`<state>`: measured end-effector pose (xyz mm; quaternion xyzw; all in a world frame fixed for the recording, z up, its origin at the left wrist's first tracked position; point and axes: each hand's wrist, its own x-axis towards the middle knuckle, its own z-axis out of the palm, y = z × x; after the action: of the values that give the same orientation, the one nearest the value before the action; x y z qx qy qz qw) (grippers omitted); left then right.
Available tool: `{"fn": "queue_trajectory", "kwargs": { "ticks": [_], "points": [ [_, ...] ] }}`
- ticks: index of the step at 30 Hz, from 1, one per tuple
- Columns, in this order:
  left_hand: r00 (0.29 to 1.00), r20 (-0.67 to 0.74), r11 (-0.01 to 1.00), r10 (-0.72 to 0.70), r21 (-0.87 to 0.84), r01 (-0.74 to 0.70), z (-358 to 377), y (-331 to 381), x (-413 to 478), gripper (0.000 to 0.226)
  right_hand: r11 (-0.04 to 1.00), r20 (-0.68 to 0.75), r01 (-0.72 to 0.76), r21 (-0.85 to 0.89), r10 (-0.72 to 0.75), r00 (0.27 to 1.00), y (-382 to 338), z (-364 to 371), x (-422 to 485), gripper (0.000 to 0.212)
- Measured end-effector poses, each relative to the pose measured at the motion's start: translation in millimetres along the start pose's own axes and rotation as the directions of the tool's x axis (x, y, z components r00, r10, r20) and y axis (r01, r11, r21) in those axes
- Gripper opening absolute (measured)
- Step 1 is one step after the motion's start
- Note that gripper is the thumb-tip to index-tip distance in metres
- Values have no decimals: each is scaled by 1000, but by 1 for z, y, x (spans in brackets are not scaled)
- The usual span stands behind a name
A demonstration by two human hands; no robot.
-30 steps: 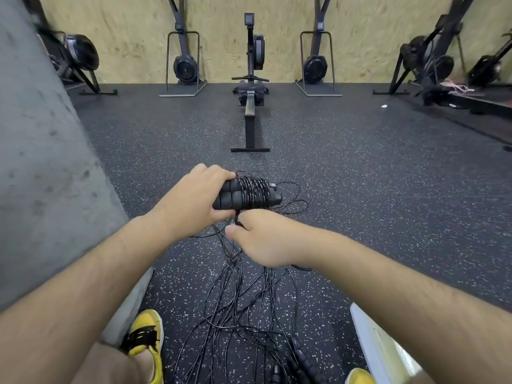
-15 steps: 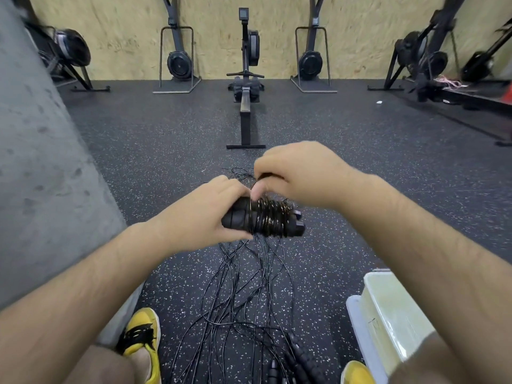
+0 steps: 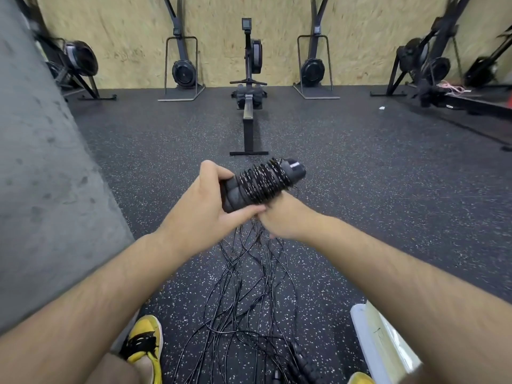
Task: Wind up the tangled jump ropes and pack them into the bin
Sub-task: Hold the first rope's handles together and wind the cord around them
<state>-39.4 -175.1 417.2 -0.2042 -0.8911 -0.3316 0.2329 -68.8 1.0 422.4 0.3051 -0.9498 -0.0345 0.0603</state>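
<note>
Left hand: clamped round the near end of the handle bundle, thumb laid along its underside.
Right hand: set just under the bundle and touching the left thumb; curled, with the loose cords gathered into it.
Handle bundle: black foam grips held together above the floor, tilted up toward the right; the far half is wrapped in many turns of black cord.
Loose cords: thin and black, hung from the hands and spread in crossing loops over the floor between the feet.
Further handles: black ribbed grips lying on the floor at the bottom edge, among the cord ends.
Bin: pale translucent plastic, on the floor at lower right, partly hidden by the right forearm; its contents cannot be made out.
Floor: dark rubber matting flecked with white, running to the back wall.
Concrete wall: grey, pitted, filling the left side close to the person.
Back wall: pale chipboard panels across the full width.
Rowing machine: laid out flat, centred, its rail pointed toward the person.
Upright rowers: stored on end against the back wall, one on either side of the flat machine; more dark machines are seen at the far left and right.
Yellow shoe: black laces, at lower left beside the cords; a second yellow toe shows at the bottom right.
</note>
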Motion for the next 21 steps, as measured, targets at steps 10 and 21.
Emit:
{"fn": "queue_trajectory", "kwargs": {
  "ticks": [10,21],
  "points": [
    [997,-38,996,-62,-70,60,-5,-10,6,71,898,-260,-26,439,155,953,-32,0,-3,10],
    [986,-6,920,-169,-360,156,-13,-1,8,44,739,-643,283,612,256,722,-38,-15,-7,22]
  ]
}}
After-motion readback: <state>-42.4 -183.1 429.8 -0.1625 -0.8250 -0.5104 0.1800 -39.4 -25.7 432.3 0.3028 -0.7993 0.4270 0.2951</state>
